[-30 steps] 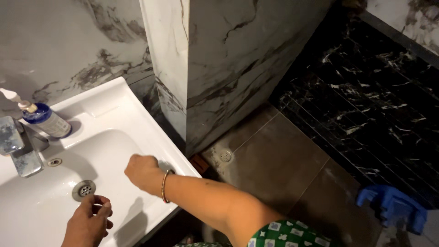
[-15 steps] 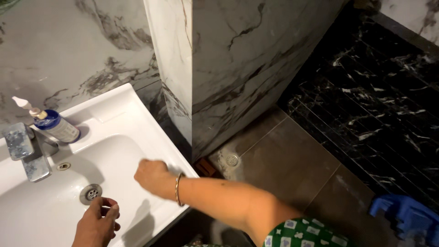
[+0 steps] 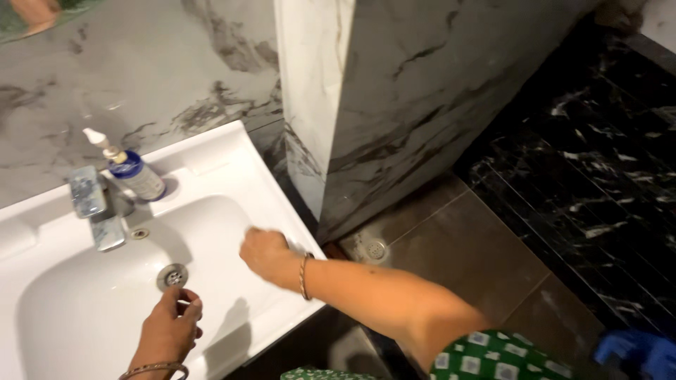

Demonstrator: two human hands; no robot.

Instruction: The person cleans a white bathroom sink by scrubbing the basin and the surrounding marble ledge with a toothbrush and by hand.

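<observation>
My right hand (image 3: 266, 255) is a closed fist resting on the inner right side of the white sink (image 3: 232, 172), close to its rim. A thin bangle circles that wrist. I cannot see anything inside the fist. My left hand (image 3: 169, 329), also with a bangle, hovers over the basin just below the metal drain (image 3: 172, 276), fingers curled and pinched together. A chrome faucet (image 3: 95, 207) stands at the back of the sink.
A pump bottle with a blue band (image 3: 134, 172) stands beside the faucet. A marble wall column (image 3: 394, 105) rises right of the sink. Brown floor tiles hold a round floor drain (image 3: 375, 249); dark tiles lie further right. Something blue (image 3: 637, 352) sits bottom right.
My right fist has slid a little along the sink's right side. My left hand stays near the drain. The view has shifted slightly.
</observation>
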